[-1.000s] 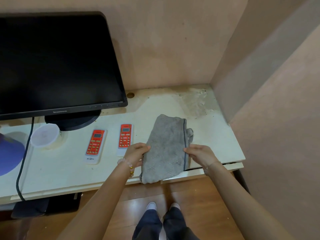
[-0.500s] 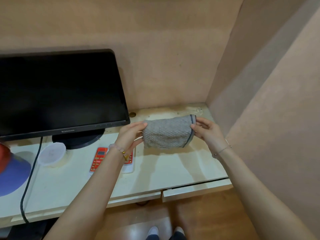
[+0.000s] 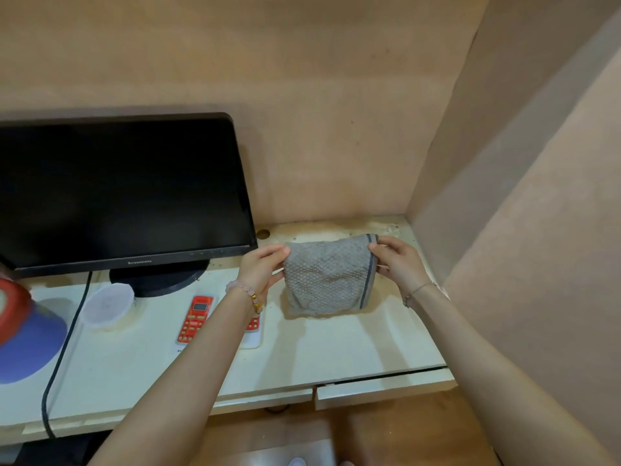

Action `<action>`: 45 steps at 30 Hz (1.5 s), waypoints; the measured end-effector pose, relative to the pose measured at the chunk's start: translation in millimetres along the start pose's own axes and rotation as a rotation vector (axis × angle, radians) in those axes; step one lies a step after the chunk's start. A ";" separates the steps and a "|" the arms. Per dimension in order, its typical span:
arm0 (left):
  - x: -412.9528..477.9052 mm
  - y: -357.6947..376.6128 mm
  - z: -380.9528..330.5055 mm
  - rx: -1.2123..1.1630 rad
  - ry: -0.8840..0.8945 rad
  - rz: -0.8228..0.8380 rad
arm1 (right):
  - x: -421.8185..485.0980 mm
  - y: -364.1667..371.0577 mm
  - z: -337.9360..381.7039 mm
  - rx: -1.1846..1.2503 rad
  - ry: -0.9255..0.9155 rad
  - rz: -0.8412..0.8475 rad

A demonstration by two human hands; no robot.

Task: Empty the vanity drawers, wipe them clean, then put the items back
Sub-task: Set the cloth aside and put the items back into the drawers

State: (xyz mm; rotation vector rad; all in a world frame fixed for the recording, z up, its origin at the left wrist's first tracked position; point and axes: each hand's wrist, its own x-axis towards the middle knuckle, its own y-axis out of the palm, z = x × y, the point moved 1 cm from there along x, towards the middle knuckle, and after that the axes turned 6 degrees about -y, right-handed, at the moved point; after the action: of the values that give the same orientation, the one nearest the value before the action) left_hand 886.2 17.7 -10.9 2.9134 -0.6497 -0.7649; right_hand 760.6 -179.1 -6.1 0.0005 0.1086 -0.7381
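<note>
Head view. My left hand point(image 3: 260, 269) pinches the left upper edge of the grey cloth point(image 3: 327, 275) between thumb and curled fingers. My right hand point(image 3: 398, 262) pinches the right upper edge, at the dark stripe, in the same way. The cloth hangs folded between the two hands over the far right part of the table point(image 3: 336, 348), near the back corner. Whether its lower fold touches the surface, I cannot tell.

The table surface is stained and gritty along the back edge behind the cloth. A black monitor point(image 3: 117, 190) stands at the back left with its screen dark, and a black cable point(image 3: 60, 358) runs from it to the front edge. A red remote point(image 3: 195, 319) lies in front of the monitor's base. A second remote point(image 3: 252, 326) lies just beside it (largely hidden by my left forearm). A translucent round lid point(image 3: 107, 306) sits to the left of the base.

Under the front edge at the right, a drawer front point(image 3: 383, 388) shows a dark gap along its top.
</note>
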 end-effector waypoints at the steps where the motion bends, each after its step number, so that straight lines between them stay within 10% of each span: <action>1: 4.1 1.3 -3.8 -0.001 0.004 -0.010 | 5.6 1.2 2.3 -0.007 -0.012 0.004; 11: 2.8 -11.8 20.1 0.100 0.119 -0.011 | 3.0 -1.8 -22.8 0.009 0.014 0.005; 25: -28.4 -54.0 143.2 0.438 -0.279 -0.005 | -66.8 -18.9 -121.4 -0.150 0.540 0.160; 45: 42.8 -5.7 101.6 0.460 -0.122 -0.091 | -5.2 2.0 -120.8 -0.335 0.306 -0.041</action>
State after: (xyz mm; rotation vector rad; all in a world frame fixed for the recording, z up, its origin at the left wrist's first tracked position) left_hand 873.2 10.0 -120.3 3.3496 -0.8025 -0.9170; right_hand 746.2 -169.5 -125.7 -0.2085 0.5249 -0.7497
